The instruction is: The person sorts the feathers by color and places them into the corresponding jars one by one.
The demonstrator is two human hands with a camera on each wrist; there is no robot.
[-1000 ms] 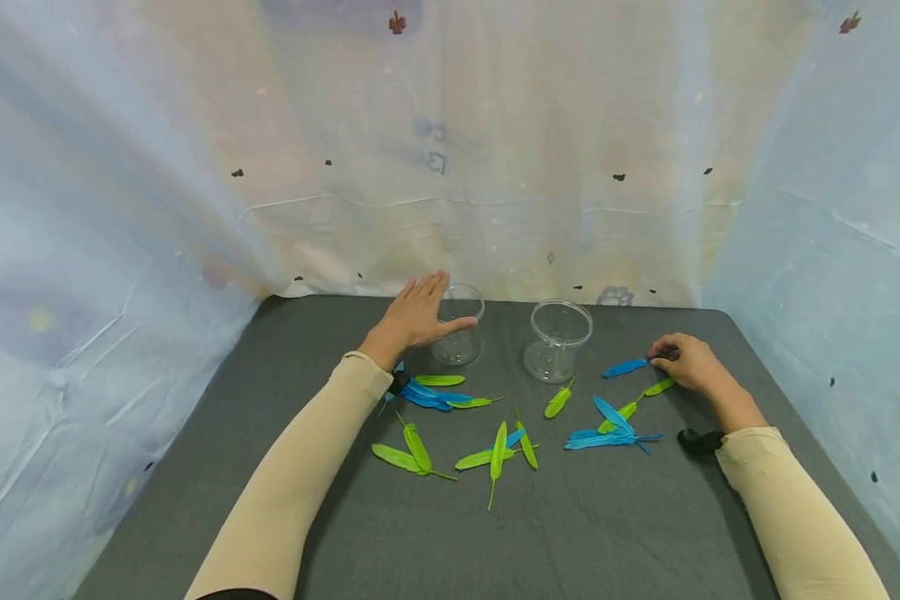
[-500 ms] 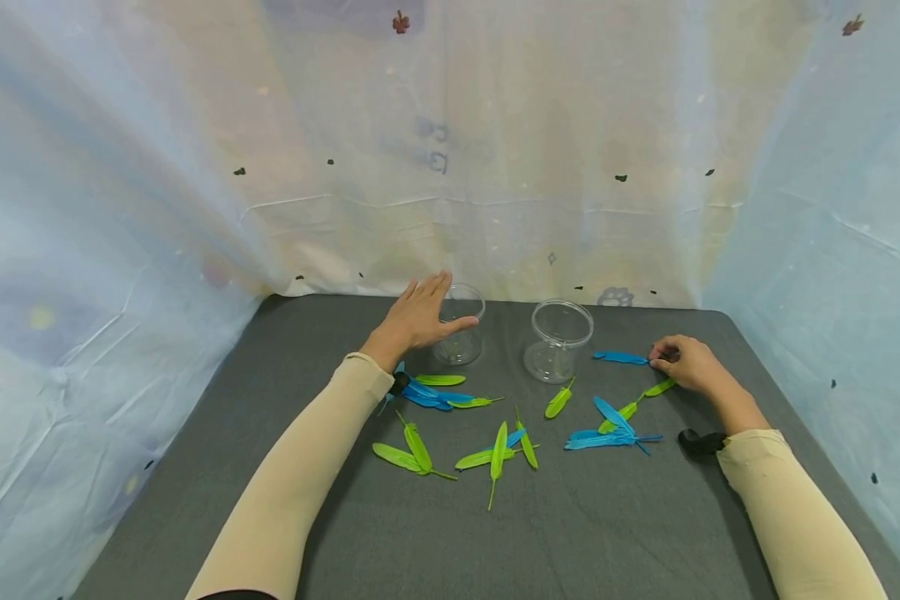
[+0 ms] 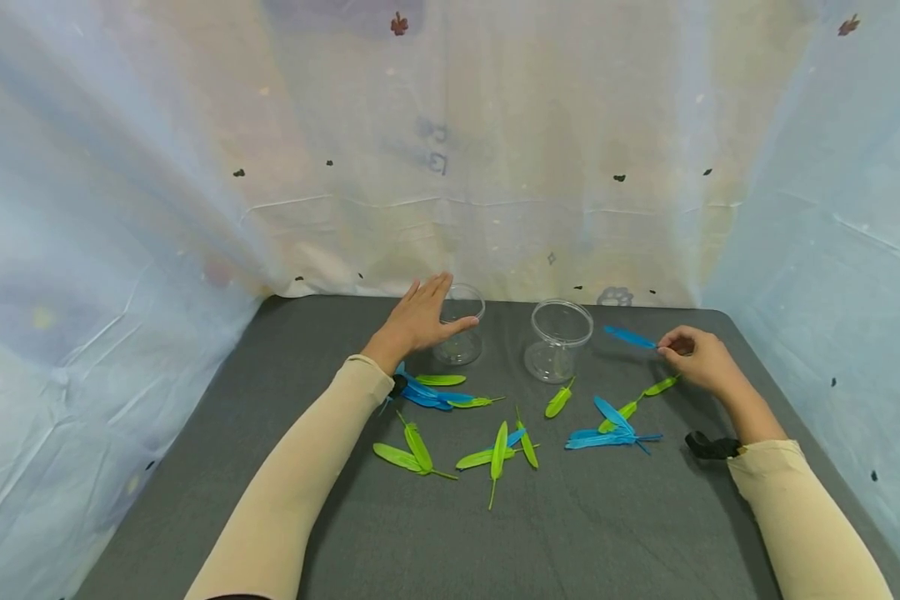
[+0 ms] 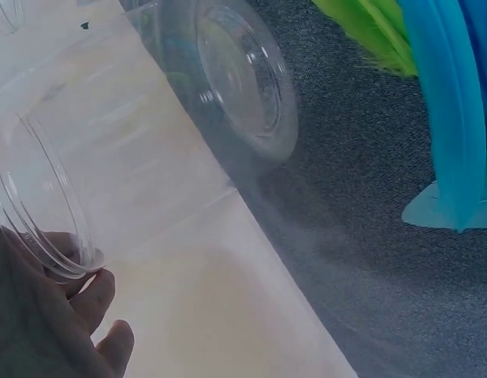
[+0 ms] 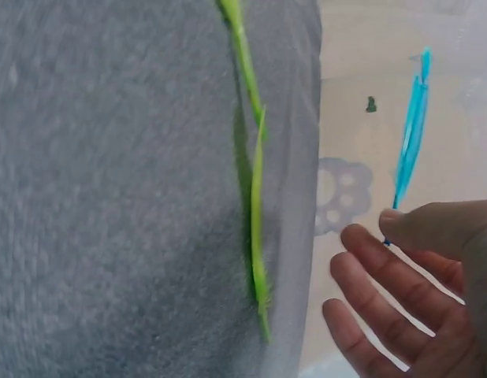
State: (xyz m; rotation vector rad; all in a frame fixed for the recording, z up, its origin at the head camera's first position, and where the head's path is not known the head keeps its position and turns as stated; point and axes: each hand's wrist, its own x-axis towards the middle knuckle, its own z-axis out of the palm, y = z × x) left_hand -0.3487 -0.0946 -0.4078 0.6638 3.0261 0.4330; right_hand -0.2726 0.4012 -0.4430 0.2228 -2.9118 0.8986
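Between thumb and fingertips my right hand point(image 3: 696, 358) pinches the quill end of a blue feather point(image 3: 630, 336), raised off the cloth and pointing left toward the right-hand clear jar point(image 3: 560, 342). In the right wrist view that feather point(image 5: 411, 138) stands nearly upright above the thumb, with the other fingers loosely spread. My left hand point(image 3: 414, 318) lies against the left clear jar point(image 3: 457, 346), fingers long and extended, thumb across its front. In the left wrist view this jar's rim point(image 4: 50, 205) covers part of the fingers. Both jars stand open-topped; neither shows a feather inside.
Green feathers point(image 3: 498, 454) and blue feathers point(image 3: 603, 437) lie in loose groups over the dark grey table cloth point(image 3: 570, 525). Near the left wrist is another blue-and-green pile point(image 3: 431, 395). A pale patterned curtain point(image 3: 495, 150) hangs behind and at both sides.
My right hand has lifted the blue feather off the cloth, moving slightly up and away; the feather first swung flatter, then rose. The left hand stays at its jar.
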